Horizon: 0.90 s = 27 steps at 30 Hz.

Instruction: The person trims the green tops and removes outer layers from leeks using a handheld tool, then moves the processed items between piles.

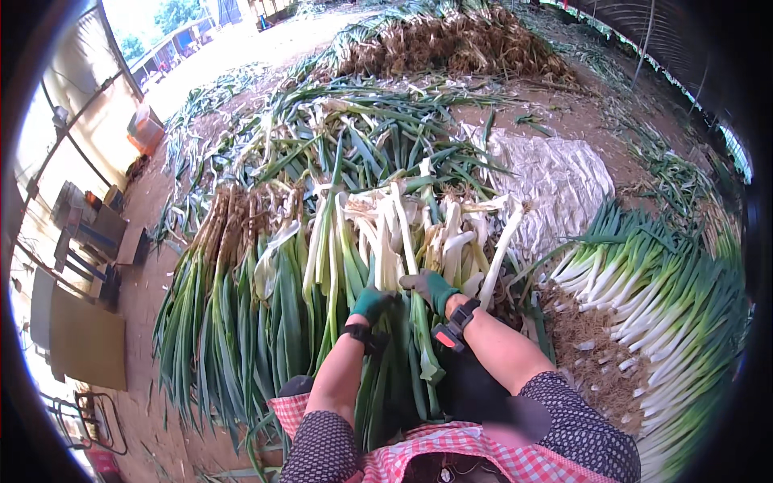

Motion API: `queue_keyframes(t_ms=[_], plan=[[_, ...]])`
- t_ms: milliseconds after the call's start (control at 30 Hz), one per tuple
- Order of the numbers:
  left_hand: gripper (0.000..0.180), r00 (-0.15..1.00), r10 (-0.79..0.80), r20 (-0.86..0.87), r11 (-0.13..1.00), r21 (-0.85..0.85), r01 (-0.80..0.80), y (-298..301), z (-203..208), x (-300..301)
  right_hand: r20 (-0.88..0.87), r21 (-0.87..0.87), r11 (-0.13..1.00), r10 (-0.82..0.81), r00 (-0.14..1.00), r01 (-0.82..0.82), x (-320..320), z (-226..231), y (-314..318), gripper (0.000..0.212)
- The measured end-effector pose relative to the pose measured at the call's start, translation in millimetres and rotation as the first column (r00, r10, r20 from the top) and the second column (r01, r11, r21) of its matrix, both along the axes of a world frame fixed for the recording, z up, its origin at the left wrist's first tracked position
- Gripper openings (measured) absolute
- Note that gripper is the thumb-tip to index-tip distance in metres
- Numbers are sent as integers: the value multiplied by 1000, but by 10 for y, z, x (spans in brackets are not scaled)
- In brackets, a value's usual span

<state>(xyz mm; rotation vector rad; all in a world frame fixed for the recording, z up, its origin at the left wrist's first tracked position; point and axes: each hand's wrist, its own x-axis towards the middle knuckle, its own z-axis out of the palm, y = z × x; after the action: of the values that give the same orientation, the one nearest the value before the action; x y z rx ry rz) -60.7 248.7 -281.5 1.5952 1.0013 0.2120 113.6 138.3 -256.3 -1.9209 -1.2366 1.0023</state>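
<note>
My left hand [373,304], in a green and dark grey glove, is curled low over the middle of a row of large green onions [278,322]. What its fingers hold, if anything, is hidden. Just to its right, my right hand [432,290], gloved alike, closes around a green onion stalk [403,221]. Its white end points away from me and its green leaves hang toward my lap. Peeled white stalks [455,241] lie beyond the right hand. On the left of the row are unpeeled onions with brown, soil-covered roots [233,211].
Cleaned green onions [684,322] form a long pile on the right, beside trimmed roots [592,346]. Stripped leaves [354,133] are heaped ahead, next to a pale sheet [551,185]. A large rooty onion pile [459,44] stands at the back; boards and a bench [88,249] are left.
</note>
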Motion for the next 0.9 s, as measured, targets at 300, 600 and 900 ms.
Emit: queue_keyframes(t_ms=[300, 600, 900], plan=[[37, 868, -465, 173, 688, 688, 231, 242, 1933, -875, -602, 229, 903, -161, 782, 363, -174, 1298, -515, 22], [28, 844, -527, 104, 550, 798, 245, 97, 2306, -570, -533, 422, 814, -134, 836, 400, -887, 1833, -599, 35], [25, 940, -186, 285, 968, 220, 124, -368, 3097, -736, -772, 382, 848, 74, 631, 367, -840, 2641, -1198, 39]])
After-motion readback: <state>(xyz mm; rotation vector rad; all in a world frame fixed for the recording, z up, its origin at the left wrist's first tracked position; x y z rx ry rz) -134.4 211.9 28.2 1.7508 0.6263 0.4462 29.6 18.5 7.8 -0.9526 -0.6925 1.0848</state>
